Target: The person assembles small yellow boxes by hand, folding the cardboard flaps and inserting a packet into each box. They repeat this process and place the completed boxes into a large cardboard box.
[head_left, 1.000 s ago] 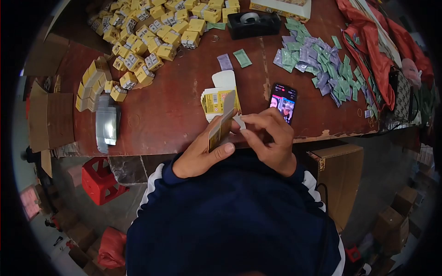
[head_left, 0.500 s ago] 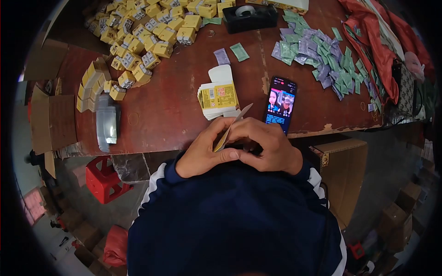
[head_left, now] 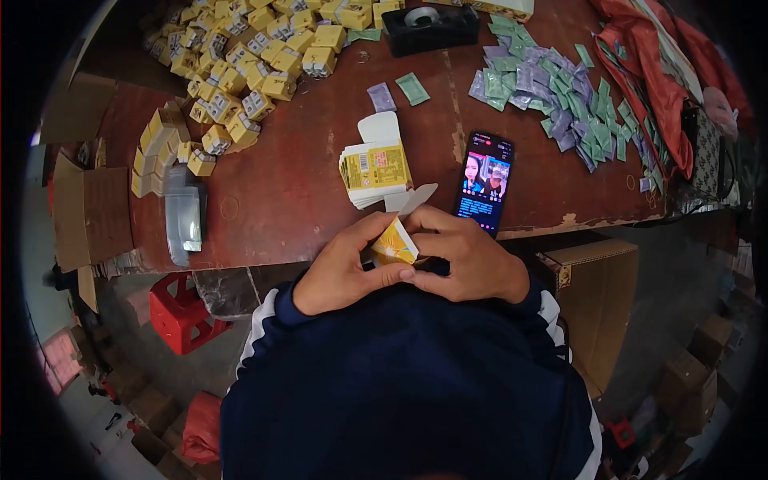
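Note:
Between my two hands is a small yellow carton (head_left: pixel 395 243), its white flap standing up at the top. My left hand (head_left: pixel 342 266) grips its left side, fingers on top and thumb along the near edge. My right hand (head_left: pixel 464 254) holds the other side with bent fingers, and the two thumbs meet at the front. Just beyond my hands lies a stack of flat yellow cartons (head_left: pixel 376 168) with white flaps. A lit phone (head_left: pixel 485 186) lies close by my right hand.
Many small yellow boxes (head_left: pixel 256 60) are heaped at the back left. Green and purple sachets (head_left: pixel 552 96) lie piled at the right. A black tape dispenser (head_left: pixel 432 30) stands at the back. A clear plastic container (head_left: pixel 186 216) and a cardboard box (head_left: pixel 92 212) are on the left.
The carton in my hands has turned and opened out from a thin edge-on shape, so its yellow printed face shows. My left hand has shifted slightly left.

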